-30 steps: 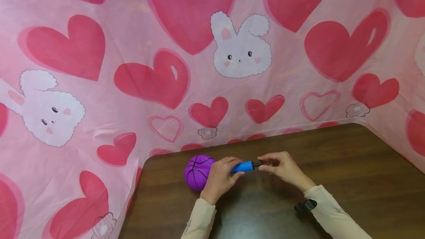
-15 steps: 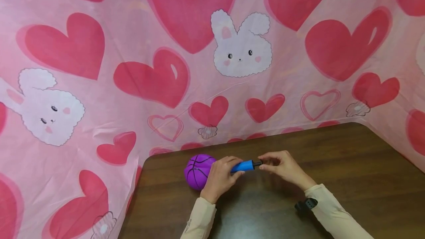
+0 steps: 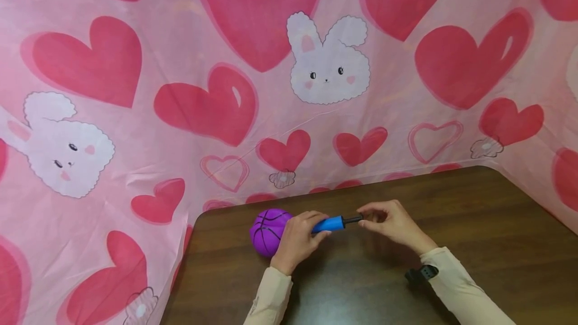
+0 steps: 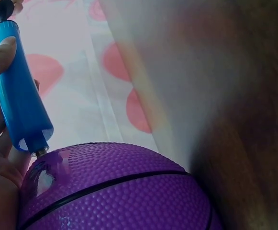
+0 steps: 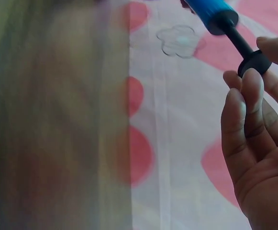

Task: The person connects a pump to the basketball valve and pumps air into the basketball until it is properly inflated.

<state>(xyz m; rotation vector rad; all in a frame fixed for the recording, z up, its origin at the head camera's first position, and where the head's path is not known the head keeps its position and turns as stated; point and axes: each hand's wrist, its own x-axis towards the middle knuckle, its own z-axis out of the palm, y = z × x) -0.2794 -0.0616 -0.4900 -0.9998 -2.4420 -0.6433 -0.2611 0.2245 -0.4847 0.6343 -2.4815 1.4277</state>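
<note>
A purple basketball (image 3: 267, 233) with black lines rests on the table, its right side hidden behind my left hand (image 3: 298, 240). That hand grips the blue barrel of a small hand pump (image 3: 328, 224). In the left wrist view, the pump's metal tip meets the ball (image 4: 115, 191) near its top left, beside a shiny patch. My right hand (image 3: 392, 223) pinches the round black knob (image 5: 254, 63) at the end of the pump's black rod. A length of that rod (image 5: 235, 38) shows between barrel and knob.
The dark brown wooden table (image 3: 451, 214) runs under both arms. Behind it hangs a pink cloth (image 3: 289, 114) printed with red hearts and white rabbits. A black device (image 3: 421, 274) is strapped at the right wrist.
My right hand has moved to the right, drawing the black rod further out of the blue barrel. The left hand and the ball have hardly moved.
</note>
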